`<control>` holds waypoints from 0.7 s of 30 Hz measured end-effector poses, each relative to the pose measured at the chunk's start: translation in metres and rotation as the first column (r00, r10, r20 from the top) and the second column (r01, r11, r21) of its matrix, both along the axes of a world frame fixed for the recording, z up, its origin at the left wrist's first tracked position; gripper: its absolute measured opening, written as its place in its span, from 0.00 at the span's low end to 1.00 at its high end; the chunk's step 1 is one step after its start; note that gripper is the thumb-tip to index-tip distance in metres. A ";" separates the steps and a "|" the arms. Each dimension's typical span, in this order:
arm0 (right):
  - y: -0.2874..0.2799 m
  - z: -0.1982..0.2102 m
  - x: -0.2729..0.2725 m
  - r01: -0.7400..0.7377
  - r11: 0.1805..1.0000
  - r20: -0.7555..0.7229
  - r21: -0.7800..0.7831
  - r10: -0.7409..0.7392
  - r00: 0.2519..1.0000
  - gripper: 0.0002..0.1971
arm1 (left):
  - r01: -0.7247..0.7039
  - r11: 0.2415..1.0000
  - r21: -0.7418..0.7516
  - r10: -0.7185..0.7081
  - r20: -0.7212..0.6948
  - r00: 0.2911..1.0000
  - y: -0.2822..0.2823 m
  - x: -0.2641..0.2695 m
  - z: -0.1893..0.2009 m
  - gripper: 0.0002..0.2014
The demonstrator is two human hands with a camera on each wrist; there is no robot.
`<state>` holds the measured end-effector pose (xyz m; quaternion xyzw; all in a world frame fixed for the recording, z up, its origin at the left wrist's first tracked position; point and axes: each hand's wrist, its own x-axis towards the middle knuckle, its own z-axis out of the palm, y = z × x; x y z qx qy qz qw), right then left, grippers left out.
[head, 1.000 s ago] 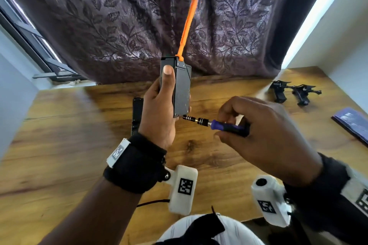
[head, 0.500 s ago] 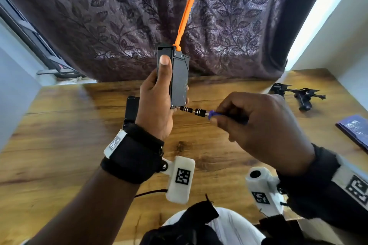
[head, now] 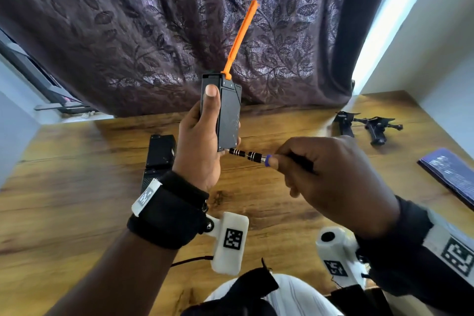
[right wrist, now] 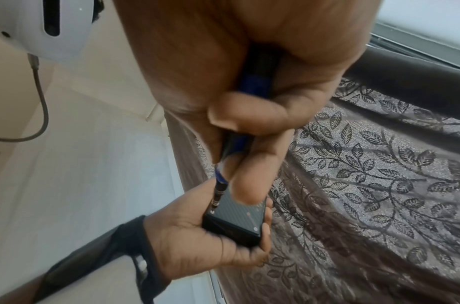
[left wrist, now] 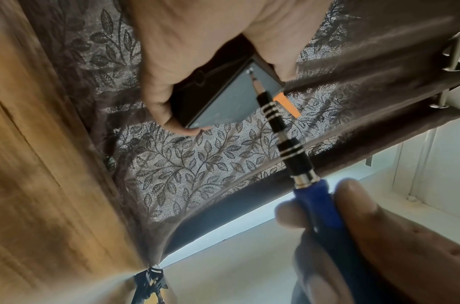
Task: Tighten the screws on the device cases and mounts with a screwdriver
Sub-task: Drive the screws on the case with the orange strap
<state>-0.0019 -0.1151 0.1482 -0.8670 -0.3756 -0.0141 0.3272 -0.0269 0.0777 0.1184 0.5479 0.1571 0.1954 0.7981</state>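
Device case (head: 229, 115): your left hand (head: 198, 141) clamps it upright, exposing the corner screw (left wrist: 249, 71); your right hand (head: 331, 179) fingers pinch the screwdriver (head: 247, 155), seated for turning.

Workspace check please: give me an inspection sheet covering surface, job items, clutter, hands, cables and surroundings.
Surface: wooden table, grain visible.
Job's things: black device case with orange strip held upright; screwdriver tip on a corner screw.
Clutter: black case, black mounts and dark booklet on the table.
Hands: left hand grips the case; right hand pinches the screwdriver handle.
Cables: thin wire at the left wrist camera.
Surroundings: leaf-patterned curtain, white wall.
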 end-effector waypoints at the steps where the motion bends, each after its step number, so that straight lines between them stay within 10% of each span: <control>1: 0.000 -0.002 0.000 -0.004 1.000 -0.007 0.002 0.004 1.000 0.17 | -0.003 1.000 0.004 0.003 0.001 1.000 0.000 0.000 0.000 0.28; 21: 0.001 0.013 -0.006 0.010 0.999 0.017 0.033 -0.011 1.000 0.07 | -0.004 1.000 0.011 0.004 0.005 1.000 0.004 -0.004 0.014 0.20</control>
